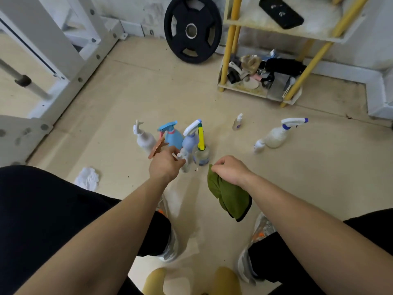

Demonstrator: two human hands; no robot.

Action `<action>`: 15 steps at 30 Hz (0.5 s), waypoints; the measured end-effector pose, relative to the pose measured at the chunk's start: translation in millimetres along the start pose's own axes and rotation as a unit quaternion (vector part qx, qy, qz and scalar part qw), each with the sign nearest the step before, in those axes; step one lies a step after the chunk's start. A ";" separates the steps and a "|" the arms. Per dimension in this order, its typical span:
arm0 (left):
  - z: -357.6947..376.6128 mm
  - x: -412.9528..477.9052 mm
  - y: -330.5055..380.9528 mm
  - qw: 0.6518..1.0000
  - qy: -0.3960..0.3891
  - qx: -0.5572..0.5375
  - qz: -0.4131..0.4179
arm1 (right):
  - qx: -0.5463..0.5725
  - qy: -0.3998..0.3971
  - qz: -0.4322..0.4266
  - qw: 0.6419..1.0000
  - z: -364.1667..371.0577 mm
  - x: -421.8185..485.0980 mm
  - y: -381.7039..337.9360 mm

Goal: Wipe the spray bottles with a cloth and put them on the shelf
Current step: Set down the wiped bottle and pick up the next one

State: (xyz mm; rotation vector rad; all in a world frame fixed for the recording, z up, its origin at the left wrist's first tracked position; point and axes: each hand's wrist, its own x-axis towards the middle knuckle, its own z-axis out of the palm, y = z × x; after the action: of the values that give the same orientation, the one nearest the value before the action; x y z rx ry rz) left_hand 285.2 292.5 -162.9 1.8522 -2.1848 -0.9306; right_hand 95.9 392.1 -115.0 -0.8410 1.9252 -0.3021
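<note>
**Floor cluster of bottles, cloth in hand**

Beige floor [127, 92] carried everything, with a person crouched over it, knees to either side.

The left hand [164, 165] reached into a tight group of spray bottles at mid-floor. Its fingers were curled about the white top of a small clear bottle [184, 161], which stood upright at the near edge of the group; the fingertips were hidden behind the hand and blurred.

The right hand [229, 170] hovered just right of the group, its fingers bunched on a green cloth [228, 194] that hung down from the grip.

Behind the clear bottle stood a yellow-trigger bottle [201, 154], a pale bottle [190, 141], a blue bottle [172, 135] and a white bottle [145, 139], all close together.

Farther right, apart from the group, a big bottle [276, 136] stood tilted, with a tiny bottle [237, 122] nearer the far wall.

The yellow-legged shelf [265, 24] stood against the far wall at the right, a black phone [280, 12] on its upper board and clutter on its lowest.

A weight plate [192, 29] leaned on the far wall, and a white rag [88, 177] lay by the left knee.
</note>
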 end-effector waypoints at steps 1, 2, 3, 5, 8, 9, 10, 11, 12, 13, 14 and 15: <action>7.5 2.6 -6.1 1.000 -0.009 0.017 -0.010 | -0.003 -0.005 0.006 1.000 4.6 6.5 2.2; 15.8 6.1 -12.4 0.999 -0.017 0.036 -0.012 | -0.005 -0.008 0.010 1.000 8.9 13.8 4.6; 24.1 9.2 -17.3 0.998 -0.027 0.053 -0.011 | -0.007 -0.008 0.017 1.000 12.3 20.8 6.9; 39.7 16.4 -27.0 0.997 -0.042 0.069 -0.012 | -0.011 -0.014 0.028 0.999 18.4 35.6 11.6; 55.5 27.5 -35.8 0.996 -0.050 0.078 -0.015 | -0.016 -0.022 0.036 0.999 25.2 55.8 16.3; 58.8 30.5 -37.5 0.995 -0.055 0.079 -0.018 | -0.016 -0.024 0.040 0.999 27.0 60.9 16.9; 62.2 33.9 -38.5 0.995 -0.057 0.078 -0.018 | -0.015 -0.025 0.042 0.999 28.8 65.4 17.8; 65.4 37.0 -38.7 0.995 -0.060 0.079 -0.016 | -0.015 -0.026 0.045 0.999 30.2 69.4 18.4; 68.9 39.5 -38.4 0.995 -0.062 0.083 -0.010 | -0.015 -0.026 0.046 0.998 32.0 73.3 19.7; 72.0 41.1 -37.0 0.994 -0.063 0.089 -0.003 | -0.014 -0.027 0.048 0.998 33.6 76.5 20.7; 75.6 42.4 -36.0 0.993 -0.062 0.096 0.006 | -0.013 -0.027 0.049 0.998 35.2 79.3 22.2; 78.6 42.8 -34.5 0.993 -0.061 0.101 0.012 | -0.012 -0.028 0.051 0.998 36.4 81.5 24.1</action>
State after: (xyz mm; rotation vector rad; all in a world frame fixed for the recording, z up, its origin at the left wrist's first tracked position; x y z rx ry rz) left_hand 267.1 279.6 -256.2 1.8954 -2.4518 -0.8680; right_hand 93.7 360.3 -201.8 -0.7567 1.9144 -0.1926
